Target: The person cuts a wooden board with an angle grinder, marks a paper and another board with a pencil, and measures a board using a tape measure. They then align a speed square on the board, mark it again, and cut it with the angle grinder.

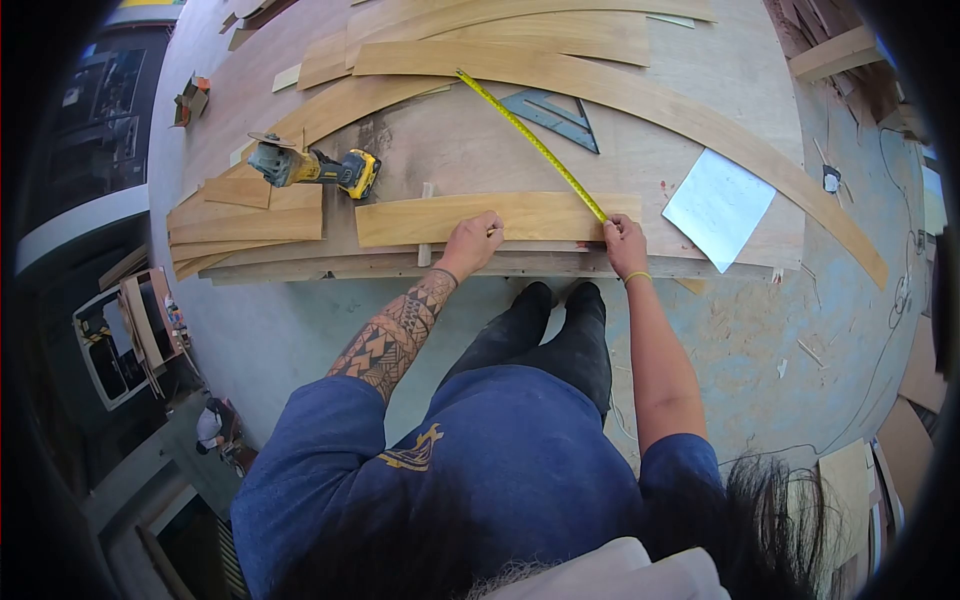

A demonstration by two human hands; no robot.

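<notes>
A flat wooden board (420, 220) lies along the near edge of the worktable, across a small wood strip (424, 254). My left hand (474, 243) rests on the board with curled fingers; a small thing shows at the fingertips, too small to name. At the board's right end, my right hand (626, 246) is closed on a tape measure (535, 143). Its yellow blade runs out up and left, over the board and past a triangular square (556, 117), to a long curved wooden strip (640, 92). The tape's case is hidden in the hand.
A cordless angle grinder (315, 168) lies left of the board, beside stacked wooden pieces (250, 222). White paper (720, 208) lies at the right. More curved strips (540, 35) cover the table's far side. Scraps and a cable are on the floor; a person (212, 425) is at lower left.
</notes>
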